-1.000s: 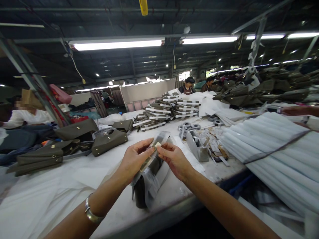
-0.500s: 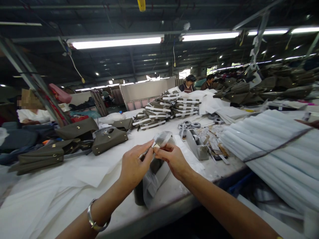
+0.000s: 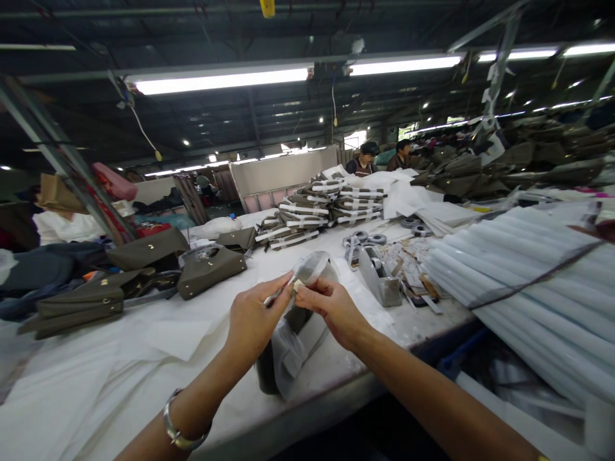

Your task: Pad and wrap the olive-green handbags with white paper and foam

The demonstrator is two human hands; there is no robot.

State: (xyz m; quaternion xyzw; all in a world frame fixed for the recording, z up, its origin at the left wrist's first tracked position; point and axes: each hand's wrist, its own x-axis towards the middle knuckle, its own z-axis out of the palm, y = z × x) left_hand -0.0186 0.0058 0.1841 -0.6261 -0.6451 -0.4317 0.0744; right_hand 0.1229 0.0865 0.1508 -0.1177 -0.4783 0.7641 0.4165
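Our right hand pinches 1 small pale piece above the bag on the table; what our left hand, just beside it, grips we cannot tell. We should pinch lightly.

Harsh glare is thrown by long white fluorescent tubes overhead, while the dark metal roof is left dim. The flat off-white worktop is softly lit, its front underside sunk in shadow. Margins are stretched by wide-angle distortion, and the small cream-coloured tab is slightly blurred.
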